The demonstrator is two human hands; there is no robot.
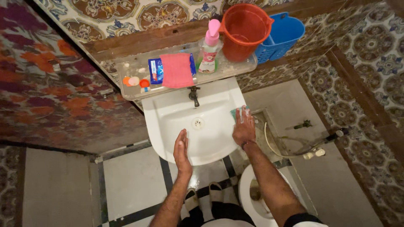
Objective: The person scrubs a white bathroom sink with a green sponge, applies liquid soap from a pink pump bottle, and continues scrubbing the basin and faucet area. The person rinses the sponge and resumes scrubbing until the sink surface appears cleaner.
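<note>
Sink (168, 110) white, straight below me, tap (194, 96) at its back edge. My right hand (244, 127) flat, fingers spread, pressing green sponge (234, 112) onto sink's right rim. My left hand (182, 150) open, empty, held edge-on over sink's front rim, near drain (198, 123). Shelf (126, 93) behind sink carries pink cloth (176, 70), pump bottle (210, 49), red bucket (245, 30). Blue basket (283, 35) just beside bucket. Toilet (247, 189) below sink's right corner.

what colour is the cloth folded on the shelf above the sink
Pink; the folded cloth shows best in the head view.
</note>
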